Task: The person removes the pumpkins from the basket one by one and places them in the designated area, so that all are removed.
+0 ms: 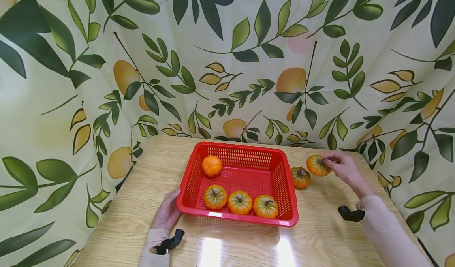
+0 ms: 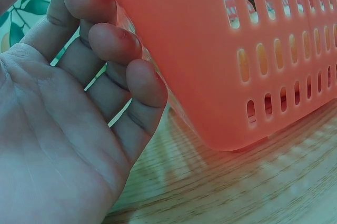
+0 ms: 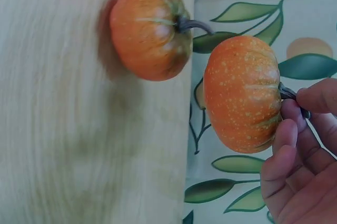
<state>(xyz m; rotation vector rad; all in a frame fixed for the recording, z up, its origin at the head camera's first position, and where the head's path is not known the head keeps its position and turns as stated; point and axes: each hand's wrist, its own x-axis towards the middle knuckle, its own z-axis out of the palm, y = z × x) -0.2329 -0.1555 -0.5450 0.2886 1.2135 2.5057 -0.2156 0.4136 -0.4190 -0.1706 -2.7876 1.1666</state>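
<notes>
In the head view my right hand [image 1: 341, 165] pinches a small orange pumpkin [image 1: 317, 166] by its stem. The right wrist view shows this pumpkin [image 3: 243, 95] raised above the table, thumb and fingertips on the dark stem. Beside the basket's right wall sits another pumpkin [image 1: 300, 177]. My left hand [image 1: 168, 211] grips the near left corner of the red plastic basket [image 1: 237, 218]. The left wrist view has its curled fingers [image 2: 145, 84] against the basket's outer wall; the thumb's tip is out of frame. Inside the basket, three streaked pumpkins [image 1: 239, 202] line the near side and an orange one [image 1: 211, 166] lies far left.
The basket stands on a light wooden table [image 1: 330, 227]. A leaf-and-fruit patterned cloth [image 1: 256, 61] hangs behind the table and along both sides. Black wrist mounts [image 1: 351, 213] sit on both forearms.
</notes>
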